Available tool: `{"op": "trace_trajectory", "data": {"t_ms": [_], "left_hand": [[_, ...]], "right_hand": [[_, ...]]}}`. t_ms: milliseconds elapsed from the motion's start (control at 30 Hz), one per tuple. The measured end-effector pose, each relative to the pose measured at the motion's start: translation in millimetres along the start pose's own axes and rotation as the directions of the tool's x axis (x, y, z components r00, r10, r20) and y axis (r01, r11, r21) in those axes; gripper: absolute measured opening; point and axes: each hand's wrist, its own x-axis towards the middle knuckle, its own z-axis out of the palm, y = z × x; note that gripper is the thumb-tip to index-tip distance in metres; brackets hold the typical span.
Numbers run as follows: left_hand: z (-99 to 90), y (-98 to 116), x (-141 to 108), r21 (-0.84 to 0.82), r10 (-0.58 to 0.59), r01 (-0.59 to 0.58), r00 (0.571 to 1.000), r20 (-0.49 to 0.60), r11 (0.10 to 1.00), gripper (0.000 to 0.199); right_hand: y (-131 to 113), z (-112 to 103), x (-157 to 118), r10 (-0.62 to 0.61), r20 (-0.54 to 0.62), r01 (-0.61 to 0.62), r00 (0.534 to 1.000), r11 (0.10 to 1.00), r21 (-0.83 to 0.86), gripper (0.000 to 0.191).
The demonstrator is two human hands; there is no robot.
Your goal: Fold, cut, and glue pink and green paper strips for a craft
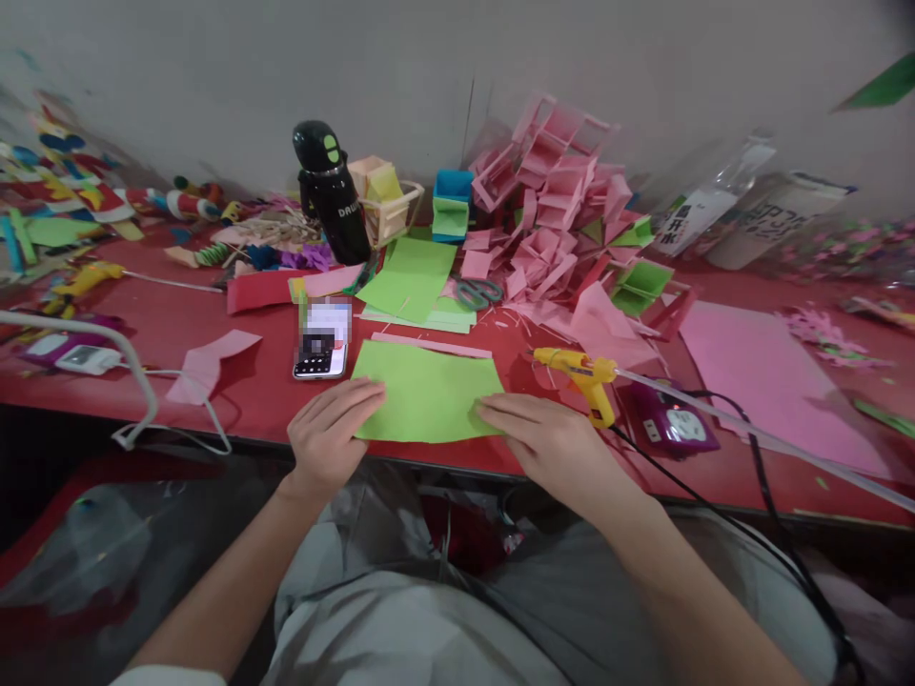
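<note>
A light green craft sheet (429, 393) lies at the table's front edge, its near edge bowed slightly. My left hand (333, 429) grips it by the left side, fingers together on top and thumb hidden. On the opposite side, my right hand (550, 443) holds the sheet the same way. Behind the far edge lies a narrow pink strip (436, 347). Left of the sheet is a phone (321, 348) with its screen lit. A yellow glue gun (586, 376) rests on its side just beyond my right hand, with a long glue stick in its back.
More green sheets (411, 276) and scissors (477, 292) lie behind. A black bottle (335, 205) stands left of them. Pink folded pieces (550, 200) are heaped at the back. A purple power socket (668, 419) with cables sits right; a white curved stand (135, 372) is left.
</note>
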Motion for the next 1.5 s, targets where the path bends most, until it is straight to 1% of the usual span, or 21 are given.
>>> {"op": "trace_trajectory", "data": {"t_ms": [67,133,233,267,300,367,433,500,567,633,733,800,933,1033,1100,1167,1200,1233,1267,1333,1500], "left_hand": [[2.5,-1.9,-2.4,0.021,-0.020,0.018,0.997,0.070,1.000,0.062],[4.2,-5.2,-4.4,0.022,-0.040,0.036,0.981,0.191,0.999,0.059],[1.4,-9.0,-3.6,-0.100,-0.004,0.048,0.917,0.399,0.994,0.048],[-0.4,-9.7,-2.4,-0.144,0.014,0.056,0.896,0.444,0.988,0.045],[-2.3,-10.2,-1.1,-0.171,0.024,0.064,0.884,0.466,0.983,0.043],[-4.8,-10.9,1.3,-0.173,0.033,0.052,0.889,0.456,0.983,0.036],[-5.1,-11.6,2.6,-0.148,0.061,0.005,0.896,0.439,0.989,0.029],[-4.2,-12.3,2.6,-0.126,0.090,-0.035,0.880,0.466,0.991,0.024],[-3.3,-12.7,2.1,-0.125,0.105,-0.048,0.855,0.507,0.991,0.022],[-3.0,-12.3,1.6,-0.132,0.100,-0.035,0.845,0.525,0.991,0.024],[-2.7,-9.9,2.5,-0.147,0.084,-0.011,0.857,0.508,0.989,0.024],[-2.0,-7.8,4.6,-0.154,0.071,0.009,0.859,0.507,0.988,0.021],[-1.5,-5.5,9.3,-0.164,0.041,0.055,0.845,0.532,0.985,0.019],[-5.6,-8.6,6.3,-0.157,0.015,0.081,0.847,0.532,0.984,0.016],[-11.2,-14.6,-1.0,-0.101,-0.067,0.127,0.884,0.463,0.987,0.012],[-18.3,-23.9,-11.1,0.023,-0.213,0.215,0.938,0.275,0.976,0.014],[-21.9,-29.5,-16.4,0.095,-0.280,0.268,0.948,0.150,0.959,0.017],[-25.2,-35.2,-21.3,0.162,-0.326,0.314,0.944,0.056,0.936,0.022],[-28.1,-40.7,-25.4,0.217,-0.351,0.340,0.936,0.011,0.915,0.029],[-31.7,-49.4,-30.7,0.276,-0.383,0.368,0.924,0.001,0.888,0.042],[-29.3,-54.7,-29.8,0.298,-0.375,0.338,0.924,0.077,0.893,0.060]], "right_hand": [[3.0,3.8,-1.1,0.051,-0.019,-0.052,0.999,0.998,-0.036,0.041],[4.5,6.9,-2.3,0.105,0.042,-0.102,0.994,0.992,-0.072,0.038],[1.3,9.2,-2.4,0.174,0.149,-0.158,0.973,0.981,-0.110,0.027],[-0.7,9.4,-1.9,0.188,0.167,-0.170,0.968,0.979,-0.114,0.023],[-2.7,9.6,-1.2,0.198,0.179,-0.179,0.964,0.977,-0.117,0.020],[-5.6,10.0,-0.1,0.220,0.189,-0.197,0.957,0.971,-0.133,0.016],[-6.4,11.1,0.4,0.238,0.193,-0.207,0.952,0.964,-0.164,0.015],[-5.6,12.7,0.1,0.242,0.197,-0.206,0.950,0.961,-0.186,0.016],[-4.3,14.4,-0.3,0.215,0.198,-0.179,0.956,0.966,-0.185,0.015],[-3.6,15.8,-0.2,0.160,0.198,-0.129,0.967,0.979,-0.158,0.015],[-4.2,16.5,1.1,0.095,0.196,-0.079,0.976,0.993,-0.091,0.021],[-4.9,16.6,2.6,0.102,0.202,-0.092,0.974,0.994,-0.058,0.020],[-4.6,18.0,5.1,0.136,0.215,-0.132,0.967,0.991,-0.031,0.019],[-4.0,19.2,5.8,0.146,0.207,-0.147,0.967,0.989,-0.010,0.017],[-4.0,19.7,5.7,0.158,0.203,-0.162,0.966,0.987,0.004,0.015],[-4.2,20.0,5.4,0.160,0.202,-0.166,0.966,0.986,0.012,0.014],[-4.3,20.1,5.2,0.159,0.203,-0.165,0.966,0.986,0.015,0.013],[-4.4,20.3,5.1,0.157,0.205,-0.163,0.966,0.986,0.017,0.013],[-4.6,20.5,5.0,0.156,0.207,-0.162,0.966,0.987,0.016,0.013],[-4.8,20.8,4.8,0.161,0.208,-0.167,0.965,0.986,0.013,0.014],[-4.9,20.8,5.2,0.169,0.196,-0.175,0.966,0.984,0.016,0.014]]}}
